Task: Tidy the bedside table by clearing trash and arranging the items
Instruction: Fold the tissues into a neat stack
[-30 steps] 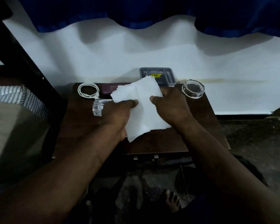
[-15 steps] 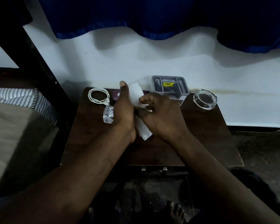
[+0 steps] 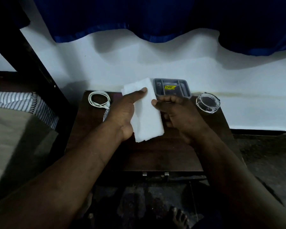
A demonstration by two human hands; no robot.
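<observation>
A white tissue [image 3: 145,111], folded into a long rectangle, is held above the dark wooden bedside table [image 3: 163,154]. My left hand [image 3: 122,113] grips its left edge with the thumb pressed on top. My right hand [image 3: 177,113] pinches its right edge with thumb and fingers. On the table lie a coiled white cable [image 3: 99,98] at the back left, a grey compartment tray [image 3: 172,87] with a yellow label at the back middle, and a clear glass dish [image 3: 208,102] at the back right. A small clear wrapper [image 3: 105,115] peeks out beside my left wrist.
A bed with a striped sheet [image 3: 15,103] and a dark frame post [image 3: 31,52] stands close on the left. The white wall and a blue curtain [image 3: 155,19] rise behind the table. Dark floor and a bare foot [image 3: 180,217] lie below the table's front edge.
The tissue went from spread open, to bunched between both hands, to a neat folded rectangle held flat. The view has shifted closer to the table.
</observation>
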